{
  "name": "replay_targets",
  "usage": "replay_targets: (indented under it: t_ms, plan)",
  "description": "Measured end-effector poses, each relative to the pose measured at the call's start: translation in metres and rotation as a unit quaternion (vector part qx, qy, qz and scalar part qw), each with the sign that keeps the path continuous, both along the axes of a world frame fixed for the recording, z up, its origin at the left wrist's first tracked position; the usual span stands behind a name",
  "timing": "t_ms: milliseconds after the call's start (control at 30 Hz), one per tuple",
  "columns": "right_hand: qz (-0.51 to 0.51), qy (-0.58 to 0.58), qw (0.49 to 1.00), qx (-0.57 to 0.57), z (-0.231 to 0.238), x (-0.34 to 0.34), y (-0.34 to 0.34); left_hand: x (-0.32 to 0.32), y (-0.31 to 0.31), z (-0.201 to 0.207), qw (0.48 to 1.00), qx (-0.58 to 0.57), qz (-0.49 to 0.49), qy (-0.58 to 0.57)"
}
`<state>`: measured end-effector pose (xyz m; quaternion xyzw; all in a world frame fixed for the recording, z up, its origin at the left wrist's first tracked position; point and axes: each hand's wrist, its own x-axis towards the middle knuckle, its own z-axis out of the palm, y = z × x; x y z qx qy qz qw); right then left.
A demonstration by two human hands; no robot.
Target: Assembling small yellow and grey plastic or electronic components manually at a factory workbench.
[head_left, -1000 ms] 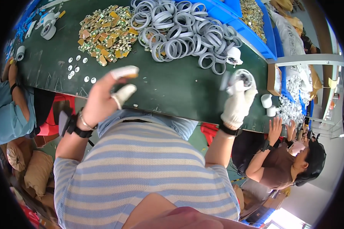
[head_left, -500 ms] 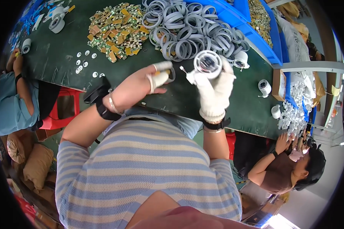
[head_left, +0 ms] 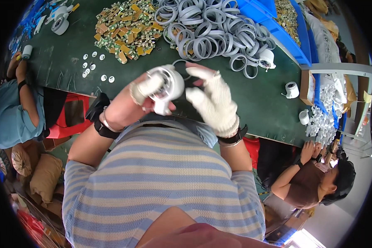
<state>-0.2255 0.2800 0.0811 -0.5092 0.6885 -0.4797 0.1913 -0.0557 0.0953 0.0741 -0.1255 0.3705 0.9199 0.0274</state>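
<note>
Now I see the left hand (head_left: pixel 131 102) gripping a white cylindrical housing (head_left: pixel 177 85) above the green table (head_left: pixel 258 103), its round face motion-blurred; whether the gloved right hand (head_left: pixel 217 101) beside it pinches the thin grey ring (head_left: pixel 180 61), I can't tell.

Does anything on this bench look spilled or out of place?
Only mild untidiness: the gray rings overlap the right edge of the circuit-board pile, mixing two kinds of parts. The white part in the left hand is too blurred to judge for damage.
</note>
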Motion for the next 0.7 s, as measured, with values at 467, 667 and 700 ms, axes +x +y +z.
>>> replay_targets:
  t_ms: [467, 667, 700]
  plan:
    - [-0.070, -0.599, 0.786, -0.136, 0.000, -0.007, 0.014, 0.011, -0.004, 0.009, 0.899, -0.406, 0.110, 0.120]
    - [0.042, -0.727, 0.662, -0.177, 0.011, -0.002, 0.021, -0.001, 0.007, 0.022, 0.770, -0.621, 0.011, 0.146]
    - [0.064, -0.749, 0.637, -0.168, 0.011, -0.002, 0.021, -0.003, 0.007, 0.022, 0.723, -0.672, 0.004, 0.158]
